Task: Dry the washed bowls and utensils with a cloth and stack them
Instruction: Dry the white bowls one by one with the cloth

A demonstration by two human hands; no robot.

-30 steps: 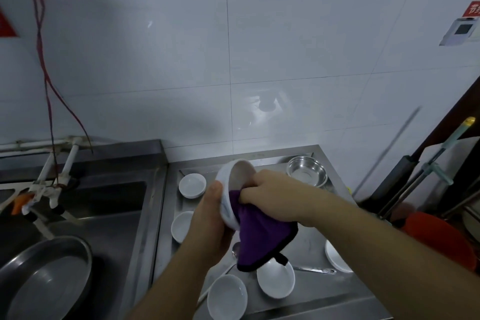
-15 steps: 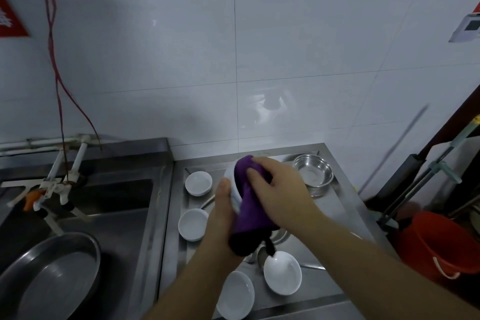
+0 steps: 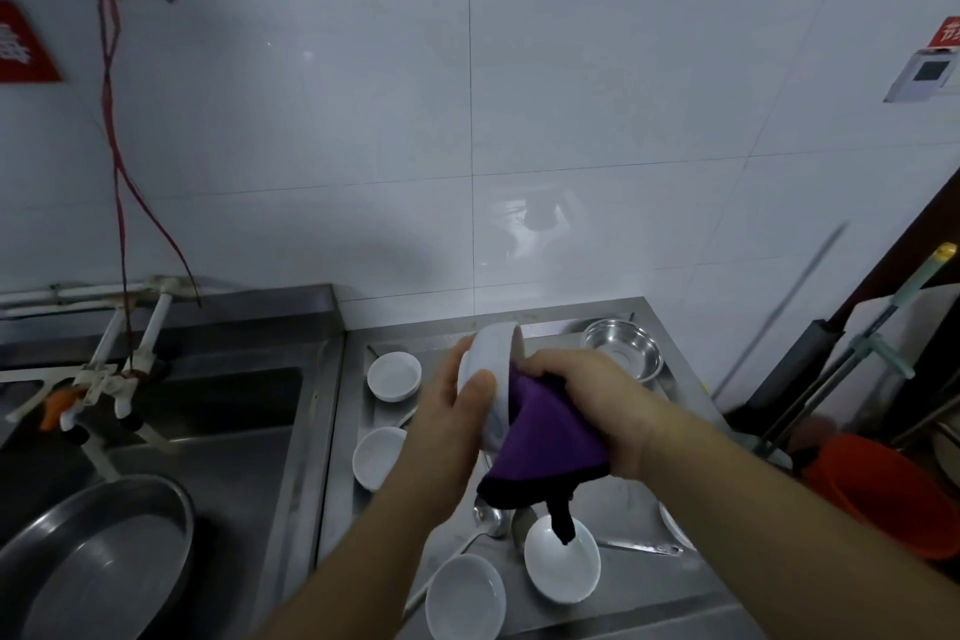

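Note:
My left hand (image 3: 451,408) grips a white bowl (image 3: 491,353) tipped on its side above the steel counter (image 3: 631,603). My right hand (image 3: 587,392) presses a purple cloth (image 3: 545,447) against the bowl's lower right side, and the cloth's dark corner hangs down. Several white bowls lie on the counter: one at the back left (image 3: 394,376), one under my left wrist (image 3: 376,457), two at the front (image 3: 465,597) (image 3: 562,559). A steel bowl (image 3: 623,353) sits at the back right. A metal spoon (image 3: 485,522) and another utensil (image 3: 639,547) lie between the bowls.
A sink (image 3: 156,431) lies to the left with a large steel basin (image 3: 98,561) in it and white taps (image 3: 111,374) above. An orange bucket (image 3: 883,494) and mop handles (image 3: 852,364) stand to the right. The tiled wall rises behind the counter.
The cloth covered the bowl's top half a second ago; now it has slid down to the lower right side. The bowl has turned in my left hand and its white outside shows again.

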